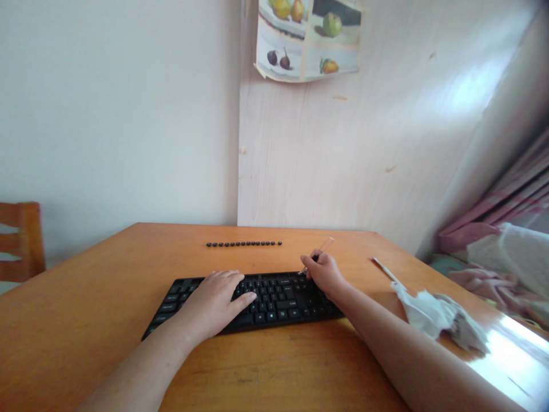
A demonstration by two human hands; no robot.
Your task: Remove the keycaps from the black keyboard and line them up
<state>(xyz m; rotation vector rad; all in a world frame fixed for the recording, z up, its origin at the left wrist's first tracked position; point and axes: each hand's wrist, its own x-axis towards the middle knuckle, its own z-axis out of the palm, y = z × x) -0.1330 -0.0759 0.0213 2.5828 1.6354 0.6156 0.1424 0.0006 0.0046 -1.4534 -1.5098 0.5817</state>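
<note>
A black keyboard (pixel 274 297) lies on the wooden table in front of me. My left hand (pixel 218 300) rests on the keyboard's left part, fingers spread and flat over the keys. At the keyboard's upper right, my right hand (pixel 323 273) is closed on a small keycap puller with a dark handle (pixel 315 258). A thin wire loop (pixel 329 244) sticks up beyond its fingers, and the puller's lower end is by the top key row. Behind the keyboard, several black keycaps (pixel 244 244) stand in a straight row.
On the right of the table (pixel 274 372) lie a crumpled white cloth or tissue (pixel 422 309) and a thin pale stick or brush (pixel 386 269). A wooden chair (pixel 30 240) is at the left. Fruit pictures (pixel 306 40) hang on the wall behind.
</note>
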